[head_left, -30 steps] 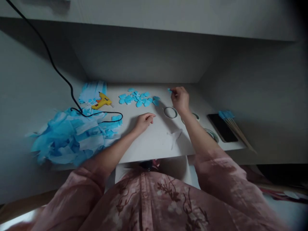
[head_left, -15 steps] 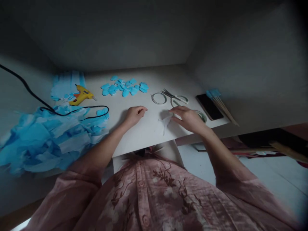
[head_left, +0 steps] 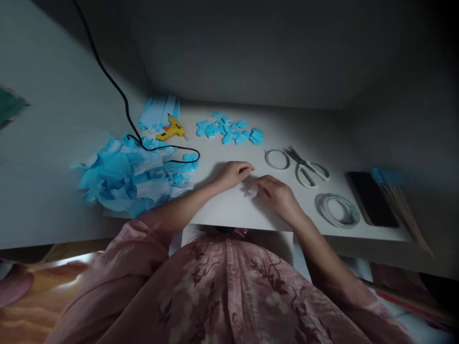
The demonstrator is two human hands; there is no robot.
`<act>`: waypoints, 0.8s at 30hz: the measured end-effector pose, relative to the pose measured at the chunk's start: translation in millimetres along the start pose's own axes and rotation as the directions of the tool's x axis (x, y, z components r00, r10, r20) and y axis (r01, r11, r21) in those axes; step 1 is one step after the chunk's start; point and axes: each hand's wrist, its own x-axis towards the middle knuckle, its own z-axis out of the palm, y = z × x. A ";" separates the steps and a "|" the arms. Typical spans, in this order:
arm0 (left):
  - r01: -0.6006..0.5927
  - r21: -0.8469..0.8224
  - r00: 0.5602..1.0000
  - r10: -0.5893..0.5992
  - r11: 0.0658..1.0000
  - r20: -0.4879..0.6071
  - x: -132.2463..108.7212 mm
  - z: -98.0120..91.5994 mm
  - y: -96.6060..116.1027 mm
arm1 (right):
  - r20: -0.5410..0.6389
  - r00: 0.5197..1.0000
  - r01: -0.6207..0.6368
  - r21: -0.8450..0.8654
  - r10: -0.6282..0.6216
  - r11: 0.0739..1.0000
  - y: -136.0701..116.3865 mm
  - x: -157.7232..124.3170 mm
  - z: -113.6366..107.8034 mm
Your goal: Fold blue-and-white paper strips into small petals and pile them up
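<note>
Over the middle of the white table, my left hand has its fingers pressed together; whatever they may pinch is too small to name. Just to its right, my right hand has curled fingers, with a small white scrap at its fingertips. The two hands are close but apart. Beyond them lie several small blue pieces. White-handled scissors lie open to the right, beside a thin coil of wire.
On the left is a heap of blue and white cloth pieces, with a yellow glue gun, its black cord and blue sheets behind. A thicker coil, a phone and blue-tipped sticks are at right.
The view has turned, so the table items appear further right. My right hand has moved away from the scissors and thicker coil, close to my left hand, bringing the white scrap with it.
</note>
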 end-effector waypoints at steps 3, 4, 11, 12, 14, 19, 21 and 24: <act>0.044 -0.097 0.999 -0.045 0.994 -0.015 2.1 -0.3 -2.9 | -0.043 0.998 0.038 0.011 -0.038 0.999 -2.1 16.0 -16.4; 0.049 -0.100 0.999 -0.050 0.994 -0.008 2.2 -0.3 -3.4 | -0.050 0.997 0.050 -0.007 -0.051 0.999 1.1 18.6 -24.3; -0.023 0.025 0.999 0.022 0.999 0.040 -1.4 1.3 -4.4 | -0.335 0.936 -0.230 -0.355 0.106 0.906 87.4 0.8 -105.5; -0.027 0.034 0.999 0.026 0.999 0.040 -1.5 1.6 -4.4 | -0.340 0.920 -0.327 -0.396 0.193 0.858 100.8 -4.6 -118.3; -0.026 0.055 0.999 0.024 0.998 0.038 -1.6 2.2 -4.0 | -0.219 0.873 -0.486 -0.448 0.435 0.751 118.1 -13.9 -139.1; -0.054 0.161 0.996 0.042 0.985 0.081 -3.5 1.5 -0.5 | -0.520 0.723 -0.690 -0.528 0.454 0.495 99.9 -11.2 -150.1; -0.133 0.255 0.988 0.108 0.958 0.113 -5.2 1.7 0.9 | -0.596 0.774 -0.579 -0.527 0.216 0.623 74.9 3.3 -137.7; -0.254 0.387 0.963 0.195 0.886 0.184 -7.0 6.8 0.7 | -0.450 0.893 -0.209 -0.450 -0.018 0.868 26.5 36.6 -102.9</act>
